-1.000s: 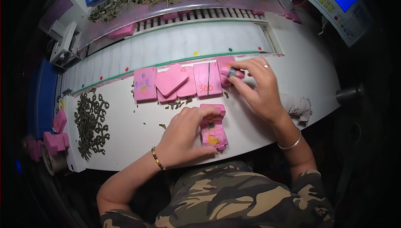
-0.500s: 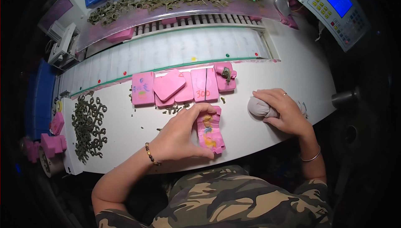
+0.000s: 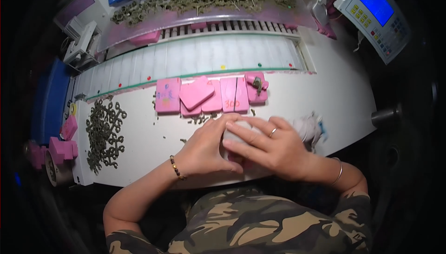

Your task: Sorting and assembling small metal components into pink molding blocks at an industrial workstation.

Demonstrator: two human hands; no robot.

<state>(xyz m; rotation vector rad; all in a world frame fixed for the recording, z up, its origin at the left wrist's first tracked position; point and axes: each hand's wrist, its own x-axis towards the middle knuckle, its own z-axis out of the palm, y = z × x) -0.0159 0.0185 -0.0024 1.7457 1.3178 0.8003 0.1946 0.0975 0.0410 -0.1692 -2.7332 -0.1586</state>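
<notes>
At the front middle of the table, my left hand (image 3: 204, 147) curls around one side of a small pink mould half (image 3: 246, 163), mostly covered now; only a bit shows below the fingers. My right hand (image 3: 285, 154) grips a pale grey cloth pouch (image 3: 238, 132) and presses its rounded end over the mould half, against my left thumb and fingers. The pouch's gathered tail, with a blue bit at its tip, sticks out to the right past my right hand. Whether pouch and mould touch is hidden.
Several pink mould blocks (image 3: 168, 97) stand in a row ahead of my hands. Dark green branched pieces (image 3: 104, 133) lie heaped at the left, more on a clear sheet (image 3: 153, 26) at the back. A blue-screened control panel (image 3: 377, 10) stands at the back right.
My right hand has carried the cloth pouch leftward onto the pink mould half in my left hand, covering its coloured hollow. The left hand keeps its hold. The whole view has shifted slightly.
</notes>
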